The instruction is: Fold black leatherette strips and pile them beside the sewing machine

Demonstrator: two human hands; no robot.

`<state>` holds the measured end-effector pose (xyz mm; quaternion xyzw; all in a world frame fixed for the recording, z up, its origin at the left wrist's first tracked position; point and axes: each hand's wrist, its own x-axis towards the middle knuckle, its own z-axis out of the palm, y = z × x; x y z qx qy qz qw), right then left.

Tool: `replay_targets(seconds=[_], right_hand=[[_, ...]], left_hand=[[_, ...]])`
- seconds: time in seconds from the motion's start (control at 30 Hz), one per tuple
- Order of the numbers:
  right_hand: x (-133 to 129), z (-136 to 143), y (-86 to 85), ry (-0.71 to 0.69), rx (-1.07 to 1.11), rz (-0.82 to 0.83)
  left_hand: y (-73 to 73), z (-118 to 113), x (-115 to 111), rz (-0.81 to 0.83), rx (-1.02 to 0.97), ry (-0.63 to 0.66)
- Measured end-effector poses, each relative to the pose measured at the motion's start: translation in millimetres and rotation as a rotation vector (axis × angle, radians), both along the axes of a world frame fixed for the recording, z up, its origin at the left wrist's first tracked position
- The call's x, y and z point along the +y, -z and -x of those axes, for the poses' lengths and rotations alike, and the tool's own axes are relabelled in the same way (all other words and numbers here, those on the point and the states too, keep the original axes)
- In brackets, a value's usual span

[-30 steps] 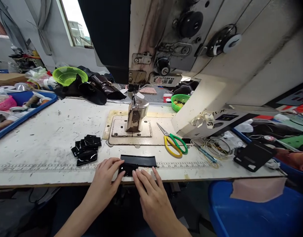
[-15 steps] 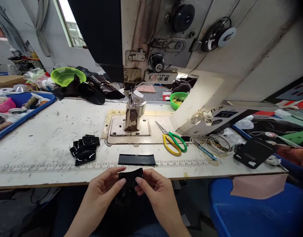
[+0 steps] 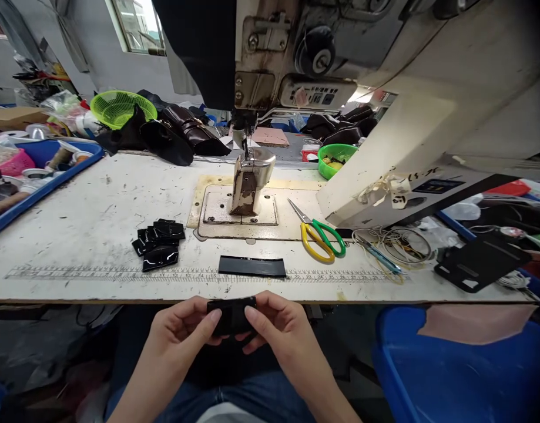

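Note:
A small glossy black piece (image 3: 231, 317) is stretched between my two hands, just in front of the table's edge. My left hand (image 3: 185, 332) pinches its left end, thumb on the near face. At the right end my right hand (image 3: 274, 326) grips it the same way. Beyond them a flat black strip (image 3: 252, 267) lies on the ruler marked along the white table (image 3: 97, 235). To the left sits a loose pile of shiny black pieces (image 3: 160, 257). The sewing machine's metal post (image 3: 247, 185) stands behind the strip.
Scissors (image 3: 318, 238) with yellow and green handles lie right of the post, near a coil of cord (image 3: 402, 247) and a black plate (image 3: 481, 261). The machine's head (image 3: 314, 94) overhangs the table. A blue tray (image 3: 44, 191) is at left, a blue bin (image 3: 463, 376) at lower right.
The view has tilted down and shifted, so the table sits higher in it. The black piece is now held flatter, its broad face more toward me; both hands still hold it.

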<state>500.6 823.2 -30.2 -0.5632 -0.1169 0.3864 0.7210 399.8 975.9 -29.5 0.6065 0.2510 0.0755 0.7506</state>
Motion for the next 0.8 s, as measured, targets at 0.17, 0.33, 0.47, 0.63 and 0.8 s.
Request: replay_targets(seconds=[0.17,0.33,0.47,0.63,0.8], right_hand=[[5,4,-7.3,0.008,-0.018,0.018],[11,13,3.2,0.014,-0.084,0.046],[5,4,23.1,0.001,-0.282,0.144],[-19,-45,27.4,0.367,-0.952,0.431],[-24,-74,30.9,0.426,-1.390,0.804]], left_hand=[[-6.6,-1,-3,-0.051,0.014,0.096],[1.1,2,-12,-0.282,0.004,0.028],[8.1,-2,5,-0.724,0.043,-0.019],[5.0,-12,77,-1.154,0.130,-0.405],[16.4,-22,93,-1.570,0.077,-0.548]])
